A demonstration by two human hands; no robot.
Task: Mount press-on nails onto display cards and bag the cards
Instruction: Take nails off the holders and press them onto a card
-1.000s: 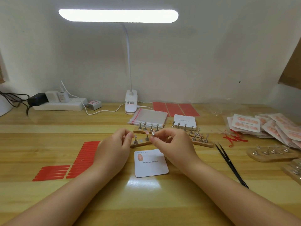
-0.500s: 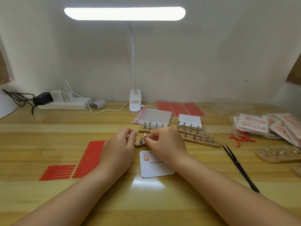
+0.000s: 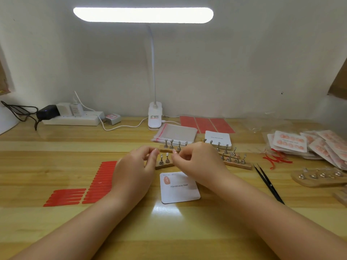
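**Pink nail pinched above the wooden stand**

The right hand [image 3: 197, 160] pinches a small pink press-on nail [image 3: 174, 151] at its fingertips, just far of the near wooden stand [image 3: 164, 165] and its metal pegs. The left hand [image 3: 134, 171] sits just left of that stand, fingers curled inward toward the thumb; whether it grips anything cannot be told. Near of both hands, a white display card [image 3: 181, 190] lies flat on the table [image 3: 56, 143], one pink nail [image 3: 166, 180] already mounted at its far left corner. Black tweezers [image 3: 268, 183] lie well right.
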